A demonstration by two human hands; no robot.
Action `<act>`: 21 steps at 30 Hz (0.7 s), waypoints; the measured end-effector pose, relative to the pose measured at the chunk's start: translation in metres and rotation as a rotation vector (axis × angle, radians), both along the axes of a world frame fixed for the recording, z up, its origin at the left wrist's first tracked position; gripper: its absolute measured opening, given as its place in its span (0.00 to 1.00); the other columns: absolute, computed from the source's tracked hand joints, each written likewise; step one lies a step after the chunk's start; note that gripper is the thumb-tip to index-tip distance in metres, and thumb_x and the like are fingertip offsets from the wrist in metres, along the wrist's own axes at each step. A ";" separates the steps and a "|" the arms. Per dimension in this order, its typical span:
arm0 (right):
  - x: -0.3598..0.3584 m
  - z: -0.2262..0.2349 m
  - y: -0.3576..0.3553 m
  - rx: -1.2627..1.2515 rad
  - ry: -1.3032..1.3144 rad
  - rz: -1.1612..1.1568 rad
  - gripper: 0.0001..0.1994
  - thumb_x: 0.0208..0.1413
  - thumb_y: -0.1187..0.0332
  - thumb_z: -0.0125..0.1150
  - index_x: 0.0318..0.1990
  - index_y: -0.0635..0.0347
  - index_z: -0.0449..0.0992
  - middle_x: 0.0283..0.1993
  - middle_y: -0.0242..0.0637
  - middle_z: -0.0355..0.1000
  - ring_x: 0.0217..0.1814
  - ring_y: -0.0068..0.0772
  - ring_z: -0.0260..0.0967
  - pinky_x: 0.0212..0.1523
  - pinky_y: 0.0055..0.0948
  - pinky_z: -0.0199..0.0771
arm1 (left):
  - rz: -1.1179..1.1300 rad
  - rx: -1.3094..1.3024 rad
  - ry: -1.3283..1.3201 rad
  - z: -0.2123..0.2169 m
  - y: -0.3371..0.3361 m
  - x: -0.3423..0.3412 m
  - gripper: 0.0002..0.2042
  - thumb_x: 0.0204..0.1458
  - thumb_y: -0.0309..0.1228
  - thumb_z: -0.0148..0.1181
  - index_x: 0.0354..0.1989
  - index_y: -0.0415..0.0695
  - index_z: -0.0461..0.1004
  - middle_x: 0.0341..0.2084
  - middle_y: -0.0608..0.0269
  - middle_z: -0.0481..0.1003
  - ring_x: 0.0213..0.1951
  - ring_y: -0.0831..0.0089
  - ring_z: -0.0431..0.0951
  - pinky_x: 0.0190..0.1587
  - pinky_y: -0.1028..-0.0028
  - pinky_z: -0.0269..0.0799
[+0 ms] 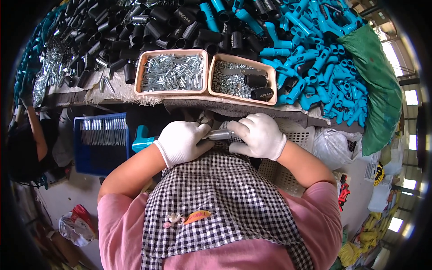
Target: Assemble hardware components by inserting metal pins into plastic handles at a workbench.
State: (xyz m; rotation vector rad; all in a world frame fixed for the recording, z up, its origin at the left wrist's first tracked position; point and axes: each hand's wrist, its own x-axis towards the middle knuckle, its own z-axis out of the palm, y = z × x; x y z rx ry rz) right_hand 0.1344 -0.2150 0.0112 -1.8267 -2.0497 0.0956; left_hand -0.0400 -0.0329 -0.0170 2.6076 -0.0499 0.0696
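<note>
White gloves cover both hands, held in front of my checkered apron below the table edge. My left hand (pixel 182 141) is closed around a tool with a teal plastic handle (pixel 143 140), which sticks out to the left past the wrist. A silver metal tube (pixel 219 134) runs between the two hands, apparently part of the same tool; the join is hidden by the left glove. My right hand (pixel 260 136) has its fingers closed on the tube's right end. Whether a small part sits between the right fingertips cannot be seen.
On the table, one tray (pixel 138 74) holds metal pins, another (pixel 273 81) small metal parts and black sleeves. Black sleeves (pixel 157 29) and teal handles (pixel 321 67) pile up behind. A blue crate (pixel 77 155) with metal rods stands left. Another person's arm (pixel 37 132) shows far left.
</note>
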 end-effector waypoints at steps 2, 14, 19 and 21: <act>0.000 -0.003 0.000 -0.103 0.047 -0.014 0.17 0.47 0.55 0.67 0.35 0.59 0.75 0.21 0.39 0.70 0.25 0.42 0.73 0.26 0.40 0.70 | -0.034 -0.047 0.000 -0.004 0.000 -0.001 0.16 0.46 0.41 0.66 0.36 0.42 0.73 0.20 0.55 0.73 0.22 0.56 0.76 0.27 0.60 0.73; -0.007 -0.007 0.028 -0.684 1.686 -0.401 0.27 0.69 0.51 0.35 0.31 0.67 0.72 0.15 0.39 0.67 0.13 0.30 0.64 0.17 0.28 0.67 | 0.181 0.231 -0.289 0.018 0.019 -0.016 0.18 0.38 0.35 0.70 0.36 0.43 0.73 0.24 0.59 0.73 0.26 0.59 0.75 0.32 0.64 0.72; -0.008 -0.012 0.042 0.081 0.315 0.077 0.44 0.44 0.34 0.63 0.57 0.65 0.67 0.52 0.49 0.72 0.54 0.52 0.71 0.56 0.41 0.71 | 0.870 -1.309 -0.807 0.021 0.021 -0.014 0.08 0.63 0.34 0.49 0.37 0.41 0.66 0.29 0.62 0.72 0.30 0.67 0.73 0.43 0.64 0.73; -0.016 -0.017 0.041 -0.015 0.360 -0.001 0.41 0.37 0.55 0.74 0.60 0.63 0.66 0.50 0.47 0.74 0.50 0.51 0.73 0.53 0.42 0.73 | 0.802 -2.094 -0.833 -0.003 0.023 -0.014 0.15 0.65 0.43 0.46 0.41 0.42 0.64 0.34 0.57 0.68 0.37 0.64 0.73 0.54 0.47 0.70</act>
